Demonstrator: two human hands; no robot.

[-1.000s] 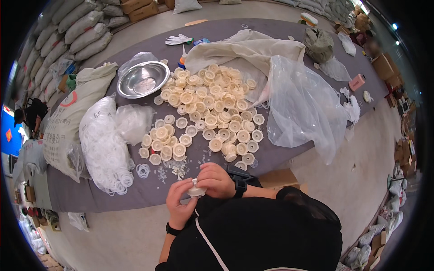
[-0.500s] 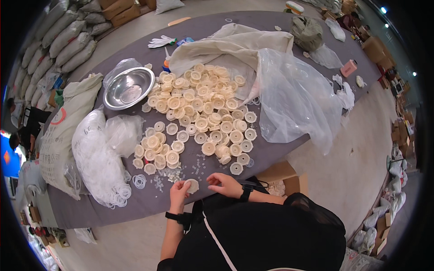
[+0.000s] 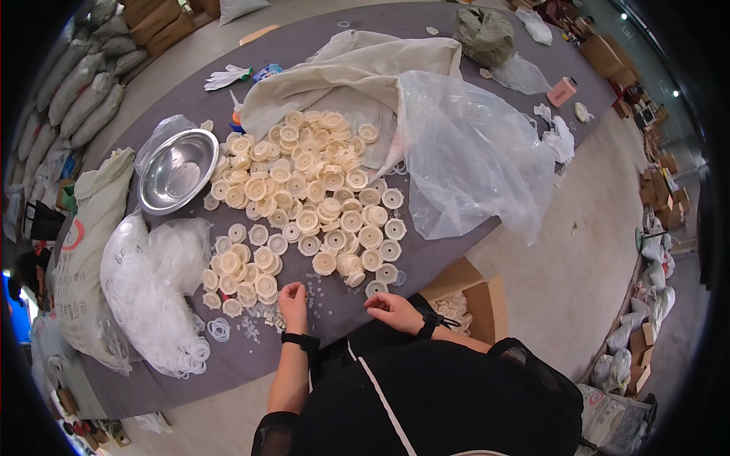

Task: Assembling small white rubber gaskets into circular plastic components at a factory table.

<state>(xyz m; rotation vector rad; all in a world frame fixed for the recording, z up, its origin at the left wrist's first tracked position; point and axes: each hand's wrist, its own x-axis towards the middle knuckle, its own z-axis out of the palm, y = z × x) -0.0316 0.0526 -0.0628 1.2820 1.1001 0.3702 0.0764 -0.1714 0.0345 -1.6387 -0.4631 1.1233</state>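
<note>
- A white woven sack (image 3: 87, 251) with a red round mark is seen lying at the left end of the desk (image 3: 426, 23).
- Beside it, a clear bag of thin white rings (image 3: 156, 292) is spread open, with loose rings spilled at its near edge.
- A steel bowl (image 3: 177, 169) is set beyond the bag, near the far left of the cream discs.
- The left hand (image 3: 293, 298) is laid palm down on the grey cloth, fingers loosely curled; whether anything is pinched cannot be told.
- Small clear rings (image 3: 319, 292) are scattered on the cloth just beside this hand and between the two hands.
- The cream discs (image 3: 308, 197) are heaped beyond both hands, the nearest ones just ahead of the fingertips.
- The right hand (image 3: 389, 310) is rested at the desk's near edge, fingers bent inward; a grip cannot be made out. A black watch is worn on its wrist.
- An open brown carton (image 3: 468, 292) holding cream parts is placed on the floor right of this hand.
- A large clear plastic bag (image 3: 475, 152) is draped over the desk's right side, with a cream cloth sack (image 3: 357, 64) behind it.
- A small pink box (image 3: 561, 91) is seen at the far right.
</note>
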